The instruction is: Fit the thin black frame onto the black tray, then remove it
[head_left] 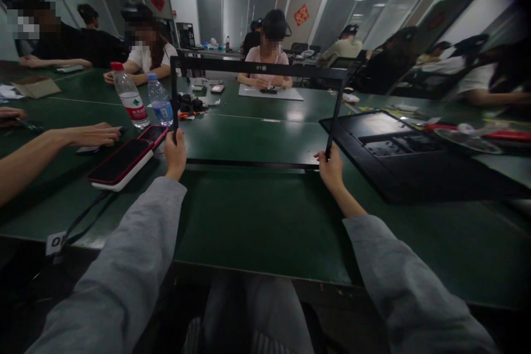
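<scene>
A thin black bezel frame point(257, 68), the empty surround of a monitor with nothing in its opening, stands upright on the green tabletop point(257, 232), its bottom rail resting on the surface and its top rail level with the people seated across. The left hand point(175, 150) is closed around the lower part of the left upright, and the right hand point(331, 165) is pinched on the lower part of the right upright, so the two hands sit well apart, one on each side. The frame looks light, being only narrow plastic strips, and probably flexes and twists easily since nothing braces its middle; the long top and bottom rails seem the likeliest to bow or crack if squeezed or levered. Holding both uprights low, near the corners where the strips join, appears the steadiest grip. A black monitor back panel point(415, 160) lies flat just to the right of it, and two phones point(124, 160) and two water bottles point(141, 99) sit to the left, near another person's forearm point(53, 146).
</scene>
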Action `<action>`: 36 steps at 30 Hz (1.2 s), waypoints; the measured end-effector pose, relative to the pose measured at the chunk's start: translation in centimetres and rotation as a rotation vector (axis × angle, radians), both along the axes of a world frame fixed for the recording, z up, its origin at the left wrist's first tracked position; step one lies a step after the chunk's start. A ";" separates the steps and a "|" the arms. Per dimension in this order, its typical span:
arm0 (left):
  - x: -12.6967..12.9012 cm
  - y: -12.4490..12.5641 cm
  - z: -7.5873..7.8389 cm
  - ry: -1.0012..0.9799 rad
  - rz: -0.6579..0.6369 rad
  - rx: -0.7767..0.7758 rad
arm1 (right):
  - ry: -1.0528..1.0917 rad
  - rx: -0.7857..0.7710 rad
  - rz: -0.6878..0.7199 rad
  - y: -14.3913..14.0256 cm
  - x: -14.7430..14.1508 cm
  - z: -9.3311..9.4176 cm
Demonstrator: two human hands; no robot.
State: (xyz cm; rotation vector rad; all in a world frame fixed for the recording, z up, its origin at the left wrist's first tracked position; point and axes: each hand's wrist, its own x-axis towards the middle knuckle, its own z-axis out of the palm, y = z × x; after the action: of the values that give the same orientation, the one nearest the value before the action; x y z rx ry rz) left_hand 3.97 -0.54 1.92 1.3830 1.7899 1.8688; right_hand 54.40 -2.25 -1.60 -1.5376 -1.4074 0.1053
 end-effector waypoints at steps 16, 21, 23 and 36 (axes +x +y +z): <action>0.5 -1.3 1.3 0.127 0.035 -0.071 | -0.001 0.018 -0.084 -0.7 -0.1 0.6; -0.2 -1.1 0.7 0.238 0.033 -0.176 | 0.028 -0.009 -0.099 -0.2 0.5 -0.2; -0.6 -0.9 0.2 0.333 0.027 -0.252 | 0.027 -0.018 -0.087 0.3 1.0 -0.6; -1.8 -0.7 -1.4 0.500 0.003 -0.435 | -0.145 -0.185 -0.205 1.8 2.3 -2.4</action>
State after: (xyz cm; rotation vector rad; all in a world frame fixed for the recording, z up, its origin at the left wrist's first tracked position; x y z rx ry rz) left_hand 2.21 -1.24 0.50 1.7558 2.2408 1.0807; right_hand 56.67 -0.50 -4.01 -1.8656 -1.3733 -0.0017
